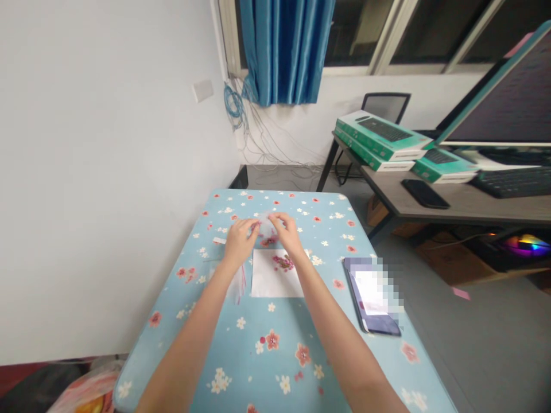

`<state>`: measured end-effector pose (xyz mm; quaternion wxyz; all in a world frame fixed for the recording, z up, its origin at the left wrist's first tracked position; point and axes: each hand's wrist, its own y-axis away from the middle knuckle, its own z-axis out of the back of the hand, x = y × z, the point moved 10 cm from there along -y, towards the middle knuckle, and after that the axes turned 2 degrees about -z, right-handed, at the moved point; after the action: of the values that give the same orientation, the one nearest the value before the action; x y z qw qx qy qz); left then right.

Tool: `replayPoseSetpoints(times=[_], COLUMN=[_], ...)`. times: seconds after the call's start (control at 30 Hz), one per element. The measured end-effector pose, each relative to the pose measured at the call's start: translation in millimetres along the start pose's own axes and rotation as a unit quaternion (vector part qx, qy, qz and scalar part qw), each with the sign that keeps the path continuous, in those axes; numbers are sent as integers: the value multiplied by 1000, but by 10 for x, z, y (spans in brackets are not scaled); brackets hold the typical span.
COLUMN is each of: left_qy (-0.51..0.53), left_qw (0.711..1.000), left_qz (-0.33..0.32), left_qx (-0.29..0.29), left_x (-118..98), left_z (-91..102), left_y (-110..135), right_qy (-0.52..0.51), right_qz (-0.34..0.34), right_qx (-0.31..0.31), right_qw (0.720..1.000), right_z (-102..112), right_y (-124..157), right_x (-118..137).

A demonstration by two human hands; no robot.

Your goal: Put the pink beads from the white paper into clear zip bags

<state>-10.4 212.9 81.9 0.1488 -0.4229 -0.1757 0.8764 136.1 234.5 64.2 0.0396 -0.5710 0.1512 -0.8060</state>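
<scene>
My left hand [241, 241] and my right hand [289, 234] meet above a small clear plastic bag [267, 226], and their fingertips pinch its upper part. Some small red-pink pieces [267, 241] show through the bag's lower part. Just below my right hand, a cluster of similar pieces [283, 263] lies on a white paper sheet [275, 275]. A strip of clear plastic with a red line [238, 282] lies beside my left wrist. A small white label [219, 240] sits left of my left hand. All this rests on a blue floral tablecloth [206, 321].
A smartphone [372, 298], its screen partly blurred, lies on the table's right side. A wall runs along the left edge. To the right stands a desk [456, 203] with green boxes [383, 137], a monitor [503, 97], a keyboard [512, 182] and a black phone [425, 194].
</scene>
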Motion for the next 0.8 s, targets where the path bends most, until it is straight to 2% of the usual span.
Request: replayPoseSetpoints(times=[0.03,0.07,0.17,0.23,0.27,0.33,0.43,0.57,0.67,0.8], left_qy=[94,200,424,499,516,524,495,434,391,276], left_qw=[994,974,879,820,801,784,798,853,889,943], left_qz=[37,85,200,262,286,322,338,287,229,163], left_qx=[-31,-59,-94,-102,-98,-84,-58,-48,-69,-86], left_x=[-10,9,19,39,54,95,150,136,97,40], left_z=[39,46,-116,-259,-328,-447,-561,-589,-530,-392], left_y=[68,158,481,692,781,912,994,968,948,940], right_qy=[-54,-93,-148,-150,-146,-143,-144,-163,-184,-194], right_qz=[-8,-21,-51,-72,-87,-109,-118,-124,-141,-151], right_qx=[-1,10,65,101,125,158,179,152,142,172], right_qw=[999,995,986,981,978,971,966,967,962,954], right_z=[75,130,272,362,383,426,454,478,456,384], right_y=[33,74,247,391,470,614,772,887,961,1050], right_x=[5,-5,-30,-63,-90,-141,-199,-262,-270,-223])
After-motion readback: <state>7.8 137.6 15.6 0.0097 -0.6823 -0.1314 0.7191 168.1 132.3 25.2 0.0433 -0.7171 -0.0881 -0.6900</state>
